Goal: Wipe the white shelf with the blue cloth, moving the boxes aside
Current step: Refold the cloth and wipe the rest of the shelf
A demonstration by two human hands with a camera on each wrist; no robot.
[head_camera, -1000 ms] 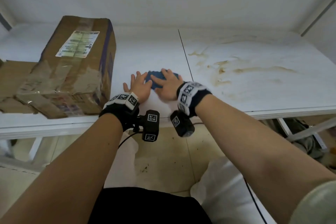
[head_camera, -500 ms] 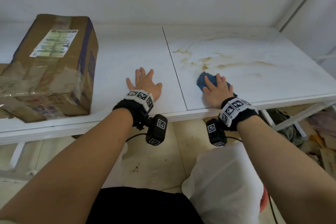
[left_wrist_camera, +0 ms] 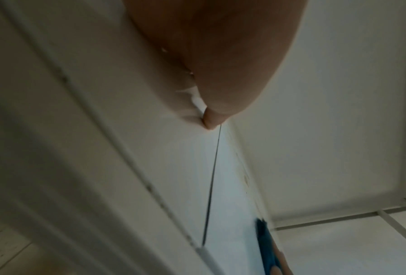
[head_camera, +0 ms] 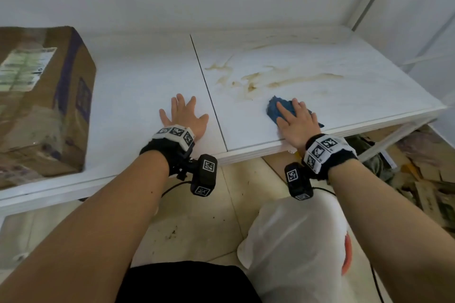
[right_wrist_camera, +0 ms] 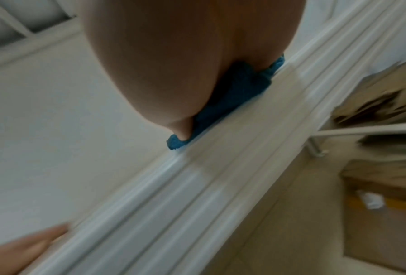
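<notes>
The right hand (head_camera: 296, 122) lies flat, fingers straight, pressing the crumpled blue cloth (head_camera: 275, 109) onto the white shelf (head_camera: 344, 96) close to its front edge, right of the dark seam. The brown streaky stains (head_camera: 256, 79) lie just beyond the cloth, toward the back edge, running left to right; the right hand is nearer them. The left hand (head_camera: 183, 117) rests spread and empty left of the seam. The taped brown cardboard box (head_camera: 41, 96) sits at the shelf's left end.
</notes>
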